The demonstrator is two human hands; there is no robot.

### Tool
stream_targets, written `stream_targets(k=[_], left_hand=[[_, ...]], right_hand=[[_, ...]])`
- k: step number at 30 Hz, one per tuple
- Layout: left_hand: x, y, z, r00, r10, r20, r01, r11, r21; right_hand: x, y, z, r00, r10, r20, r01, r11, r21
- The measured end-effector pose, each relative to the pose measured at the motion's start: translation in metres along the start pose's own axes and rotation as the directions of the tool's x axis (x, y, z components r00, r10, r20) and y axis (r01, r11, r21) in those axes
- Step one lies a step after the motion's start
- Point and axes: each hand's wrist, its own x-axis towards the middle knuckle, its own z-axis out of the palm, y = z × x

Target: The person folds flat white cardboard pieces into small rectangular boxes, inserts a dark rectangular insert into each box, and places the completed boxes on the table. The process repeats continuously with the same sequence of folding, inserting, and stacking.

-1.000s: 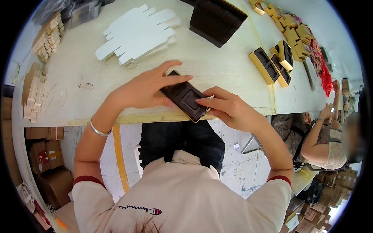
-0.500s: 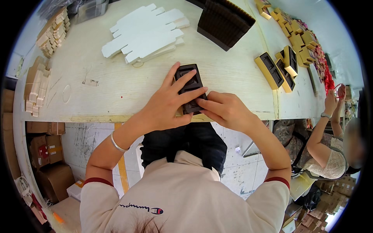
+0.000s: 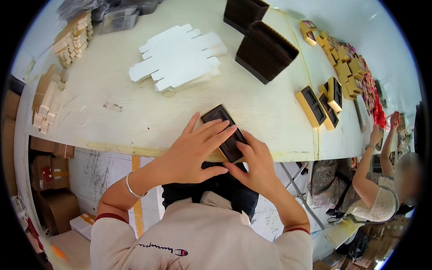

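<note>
My right grip (image 3: 252, 157) clasps the dark tray (image 3: 231, 148) under my spread left grip (image 3: 193, 150), filled gold boxes (image 3: 308, 110) to its right, unboxed trays (image 3: 266, 53) stacked beyond it.

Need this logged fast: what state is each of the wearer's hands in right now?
Left hand: open, fingers spread over the dark-lined box.
Right hand: closed, holding that box at its near end.

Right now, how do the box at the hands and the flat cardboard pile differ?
The box has the left hand and right hand on it; no hand touches the cardboard pile. The box is a small rectangle; the pile is wider, with jagged, tabbed edges. The box looks dark brown inside, the pile white.
</note>
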Motion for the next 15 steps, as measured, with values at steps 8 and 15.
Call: stream_targets(k=[8, 15], left_hand=[[0.019, -0.063, -0.055, 0.882, -0.157, -0.444, 0.338, 0.867, 0.365], [0.050, -0.094, -0.078, 0.911, -0.335, -0.238, 0.387, 0.896, 0.218]], right_hand=[[-0.051, 0.131, -0.098, 0.946, 0.189, -0.263, -0.285, 0.873, -0.396], [-0.020, 0.148, -0.098, 0.921, 0.180, -0.345, -0.321, 0.852, -0.413]])
